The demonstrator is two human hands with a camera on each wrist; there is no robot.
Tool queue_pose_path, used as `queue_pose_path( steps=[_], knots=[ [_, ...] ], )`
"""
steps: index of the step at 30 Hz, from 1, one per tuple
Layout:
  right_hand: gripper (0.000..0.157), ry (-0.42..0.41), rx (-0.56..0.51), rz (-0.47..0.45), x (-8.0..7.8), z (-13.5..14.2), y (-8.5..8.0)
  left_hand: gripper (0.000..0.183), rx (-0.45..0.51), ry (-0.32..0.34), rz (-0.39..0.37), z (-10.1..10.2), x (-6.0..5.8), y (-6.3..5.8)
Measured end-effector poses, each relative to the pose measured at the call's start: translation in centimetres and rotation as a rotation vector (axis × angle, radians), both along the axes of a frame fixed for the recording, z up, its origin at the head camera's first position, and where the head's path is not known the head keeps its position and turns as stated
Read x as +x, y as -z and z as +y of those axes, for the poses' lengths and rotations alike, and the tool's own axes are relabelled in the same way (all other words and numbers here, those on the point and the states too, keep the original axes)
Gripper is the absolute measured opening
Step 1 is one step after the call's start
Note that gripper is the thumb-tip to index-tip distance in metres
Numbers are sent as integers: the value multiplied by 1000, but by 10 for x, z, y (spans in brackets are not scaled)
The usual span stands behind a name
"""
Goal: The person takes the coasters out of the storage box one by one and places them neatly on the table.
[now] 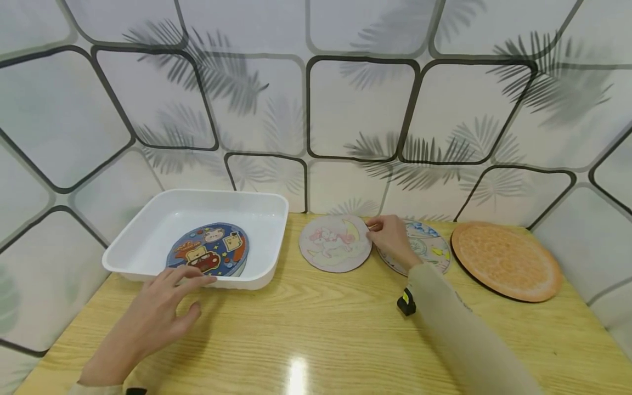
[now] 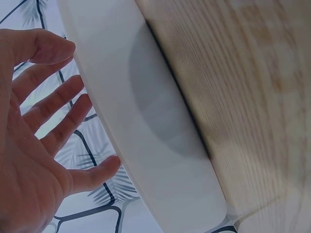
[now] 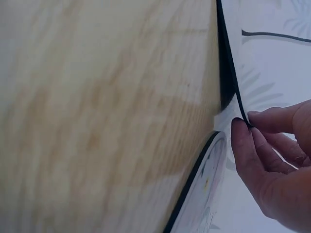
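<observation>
Pale pink round disc (image 1: 328, 249), printed with a unicorn and a yellow crescent moon, is near the middle of the light wooden surface (image 1: 306, 318), with its right edge in the pinch of the right hand (image 1: 393, 237). The fingers (image 3: 250, 155) close with the thumb on this thin, black-edged rim, and the right wrist view shows the pinched edge raised off the surface. Just to the right, partly hidden by the hand, lies a pale round disc with blue and yellow drawings (image 1: 439, 249); beyond it is a larger orange round disc with a citrus-like print (image 1: 508, 260). At left, a dark blue round disc with cartoon food figures (image 1: 207, 247) lies inside a white rectangular tray (image 1: 276, 236). The left hand (image 1: 160, 307) is at the tray's near rim, its fingers spread, slightly bent and gripping nothing.
</observation>
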State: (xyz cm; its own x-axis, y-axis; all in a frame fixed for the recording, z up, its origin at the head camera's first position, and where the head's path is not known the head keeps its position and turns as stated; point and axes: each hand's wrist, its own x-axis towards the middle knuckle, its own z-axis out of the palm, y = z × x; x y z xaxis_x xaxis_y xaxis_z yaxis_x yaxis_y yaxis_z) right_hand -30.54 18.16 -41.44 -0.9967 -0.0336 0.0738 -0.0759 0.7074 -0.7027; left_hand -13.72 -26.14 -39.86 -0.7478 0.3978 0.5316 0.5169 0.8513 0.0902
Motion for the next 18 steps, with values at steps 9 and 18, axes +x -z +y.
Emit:
queue_pose_path(
  steps=[9, 18],
  knots=[
    [24, -15, 70, -6, -5, 4, 7, 48, -11, 1, -2, 0, 0, 0],
    [27, -36, 85, -22, -6, 2, 3, 47, -17, -2, -8, 0, -1, -2]
  ],
)
